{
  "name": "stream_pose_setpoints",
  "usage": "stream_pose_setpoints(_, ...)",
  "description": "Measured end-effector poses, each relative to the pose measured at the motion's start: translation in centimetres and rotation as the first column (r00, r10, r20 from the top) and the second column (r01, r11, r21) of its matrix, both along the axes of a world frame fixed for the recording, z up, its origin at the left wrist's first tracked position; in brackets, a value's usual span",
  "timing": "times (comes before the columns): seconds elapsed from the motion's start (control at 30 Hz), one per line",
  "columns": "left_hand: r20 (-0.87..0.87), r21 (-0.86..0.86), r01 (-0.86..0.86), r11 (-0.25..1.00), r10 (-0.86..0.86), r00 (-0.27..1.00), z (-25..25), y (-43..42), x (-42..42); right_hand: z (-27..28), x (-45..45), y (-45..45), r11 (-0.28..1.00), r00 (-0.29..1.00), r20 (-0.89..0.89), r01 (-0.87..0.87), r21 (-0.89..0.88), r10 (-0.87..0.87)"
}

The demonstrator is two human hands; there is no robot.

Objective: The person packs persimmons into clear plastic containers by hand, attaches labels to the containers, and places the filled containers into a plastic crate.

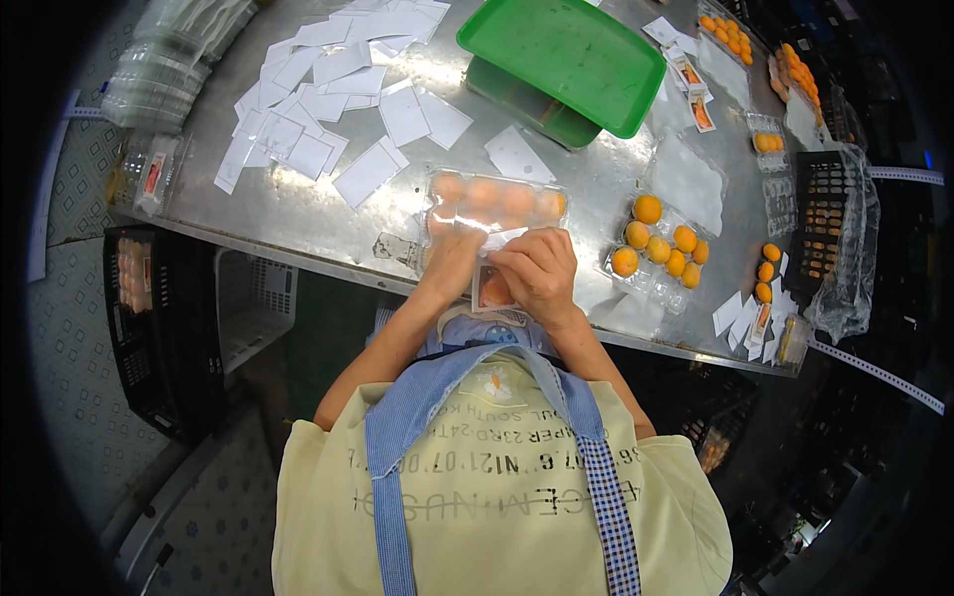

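Observation:
A clear plastic box of orange fruits (pixel 502 197) lies on the metal table right in front of me. My left hand (pixel 457 258) is closed at the near edge of this box, its fingertips at a small white paper piece (pixel 505 239). My right hand (pixel 539 270) pinches the other side of that paper, fingers curled. Below and between the hands hangs a label with a picture of fruit (pixel 495 290). How the label and the white piece join is hidden by my fingers. Right of the hands, an open clear tray with loose orange fruits (pixel 658 250) sits on the table.
White paper slips (pixel 318 104) are scattered at the back left. A green basket (pixel 561 65) stands at the back. Stacked clear boxes (pixel 164 65) are at far left, and a black crate (pixel 825 223) at right. The table's near edge (pixel 328 268) runs close to my body.

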State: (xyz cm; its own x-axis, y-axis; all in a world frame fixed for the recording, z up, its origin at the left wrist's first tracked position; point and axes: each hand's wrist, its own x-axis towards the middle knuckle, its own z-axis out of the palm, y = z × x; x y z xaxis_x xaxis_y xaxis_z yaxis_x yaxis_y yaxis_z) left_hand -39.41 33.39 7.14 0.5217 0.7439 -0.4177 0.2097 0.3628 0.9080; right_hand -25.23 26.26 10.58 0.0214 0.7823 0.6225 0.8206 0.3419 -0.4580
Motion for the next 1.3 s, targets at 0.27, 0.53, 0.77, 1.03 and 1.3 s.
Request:
stream_pose_setpoints(0.27,0.008,-0.253,-0.286,0.924,0.298,0.955,1.4,3.3,-1.1,1.4,0.7,-0.5,0.993,0.984,-0.135,-0.105,0.060,0.112)
stream_pose_setpoints(0.53,-0.515,0.343,-0.362,0.867,0.496,0.699,-5.0,12.5,-12.2,1.9,1.6,-2.3,0.995,0.861,-0.500,0.068,-0.071,-0.094)
stream_pose_setpoints(0.77,-0.312,0.582,-0.160,0.797,0.401,0.861,2.3,6.4,-7.5,-1.2,0.9,-1.8,0.899,0.651,-0.647,0.134,-0.417,-0.397)
stream_pose_setpoints(1.03,-0.115,0.020,0.043,0.999,-0.040,0.993,0.2,1.5,-4.4,-2.5,0.1,-1.8,0.860,0.525,-0.711,0.083,-0.503,-0.467)
stream_pose_setpoints(1.3,-0.162,0.066,-0.054,0.996,0.064,0.985,-1.1,1.1,-4.1,-4.2,0.3,-2.1,0.784,0.437,-0.697,0.033,-0.620,-0.569)
